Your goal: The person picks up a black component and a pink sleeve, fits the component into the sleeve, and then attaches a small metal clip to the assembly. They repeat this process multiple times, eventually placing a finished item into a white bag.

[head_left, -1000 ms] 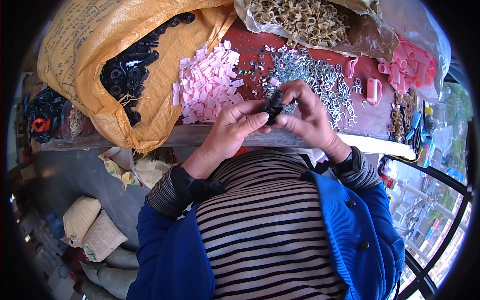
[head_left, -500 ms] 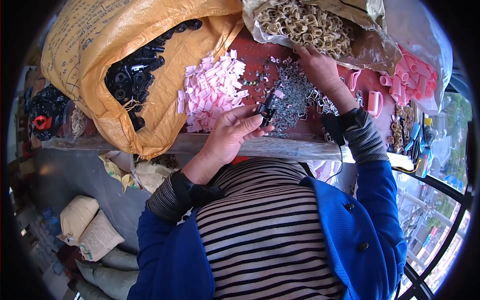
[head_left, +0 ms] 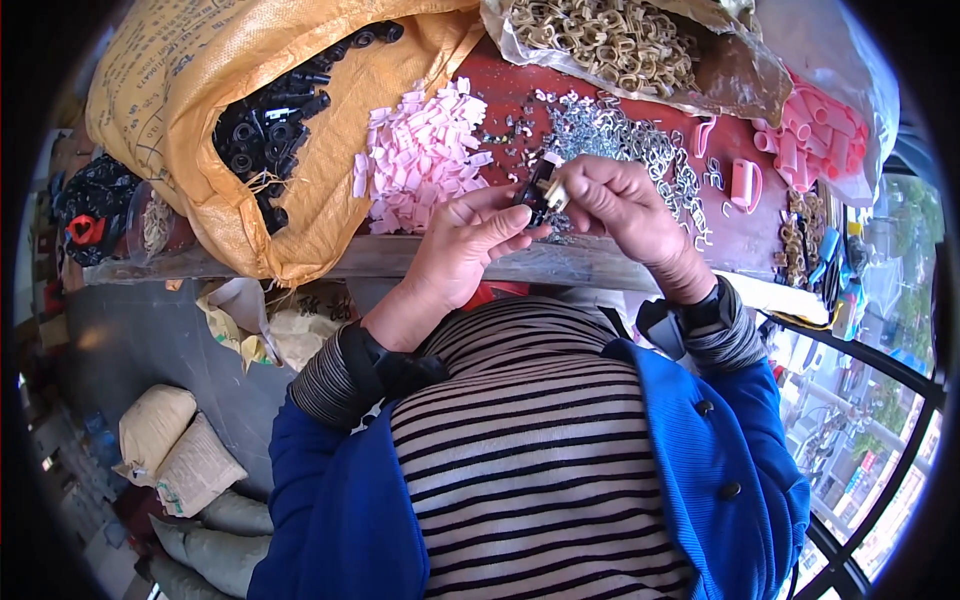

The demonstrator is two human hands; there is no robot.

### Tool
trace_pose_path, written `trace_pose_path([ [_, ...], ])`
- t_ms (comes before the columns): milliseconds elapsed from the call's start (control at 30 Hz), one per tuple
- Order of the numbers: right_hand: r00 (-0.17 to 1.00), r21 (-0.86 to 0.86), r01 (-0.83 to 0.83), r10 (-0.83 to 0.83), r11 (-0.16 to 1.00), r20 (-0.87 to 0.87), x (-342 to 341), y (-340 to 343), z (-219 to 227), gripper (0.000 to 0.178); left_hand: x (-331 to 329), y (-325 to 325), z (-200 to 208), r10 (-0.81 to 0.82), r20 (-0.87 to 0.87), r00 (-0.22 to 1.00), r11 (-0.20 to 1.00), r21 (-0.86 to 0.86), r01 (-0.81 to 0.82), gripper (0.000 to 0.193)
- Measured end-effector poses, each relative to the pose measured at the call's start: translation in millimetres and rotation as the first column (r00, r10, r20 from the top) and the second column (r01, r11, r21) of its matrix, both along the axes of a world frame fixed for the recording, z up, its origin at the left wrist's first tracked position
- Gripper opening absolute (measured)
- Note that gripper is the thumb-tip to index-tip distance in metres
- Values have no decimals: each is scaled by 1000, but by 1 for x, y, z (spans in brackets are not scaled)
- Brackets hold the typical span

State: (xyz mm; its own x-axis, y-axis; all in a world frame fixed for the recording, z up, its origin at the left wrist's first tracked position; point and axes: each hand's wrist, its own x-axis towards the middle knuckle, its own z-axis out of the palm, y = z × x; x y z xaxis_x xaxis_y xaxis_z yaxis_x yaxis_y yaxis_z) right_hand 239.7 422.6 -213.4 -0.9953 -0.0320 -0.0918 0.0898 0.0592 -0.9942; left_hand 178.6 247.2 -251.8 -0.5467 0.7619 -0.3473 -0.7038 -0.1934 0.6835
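Note:
My left hand (head_left: pixel 452 248) grips a small black plastic part (head_left: pixel 532 204) between thumb and fingers, just above the table's front edge. A pink tab (head_left: pixel 553 159) shows at the part's far end. My right hand (head_left: pixel 632 215) pinches a beige, clip-like piece (head_left: pixel 556 196) and holds it up against the black part. Fingers cover much of both, so whether they are joined cannot be seen. Beyond my hands lie a heap of pale pink tabs (head_left: pixel 420 150) and a spread of small bent metal pieces (head_left: pixel 640 140).
An orange woven sack (head_left: pixel 165 110) with black parts (head_left: pixel 262 150) lies open at the left. At the back, an open sack (head_left: pixel 745 80) holds beige pieces (head_left: pixel 610 45). Pink tubes (head_left: pixel 815 130) sit at the right, near a pink looped part (head_left: pixel 745 185).
My right hand has come back from the sack of beige pieces to the black part, with a beige piece in its fingers. The left hand stays nearly in place.

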Motion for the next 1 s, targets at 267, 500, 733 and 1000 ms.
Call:
trace_pose_path([
  [267, 997, -37, 12, -15, 999, -76, 10, -19, -13, 16, 9, -6, 1, 28, 47, 998, 998, 57, -31, 28],
  [500, 990, -49, 117, -121, 992, -72, 7, -19, -25, 11, 4, -2, -1, -1, 65, 998, 1000, 0, 1, 24],
  [733, 972, 688, 162, 5, 707, -233, -18, 15, -37, 11, -18, -4, -11, 24, 78, 997, 999, -41, -21, 21],
  [1000, 967, 920, 171, 117, 351, -225, -33, 19, -61, 15, -20, -2, -13, 59, 53, 997, 996, -67, -55, 21],
])
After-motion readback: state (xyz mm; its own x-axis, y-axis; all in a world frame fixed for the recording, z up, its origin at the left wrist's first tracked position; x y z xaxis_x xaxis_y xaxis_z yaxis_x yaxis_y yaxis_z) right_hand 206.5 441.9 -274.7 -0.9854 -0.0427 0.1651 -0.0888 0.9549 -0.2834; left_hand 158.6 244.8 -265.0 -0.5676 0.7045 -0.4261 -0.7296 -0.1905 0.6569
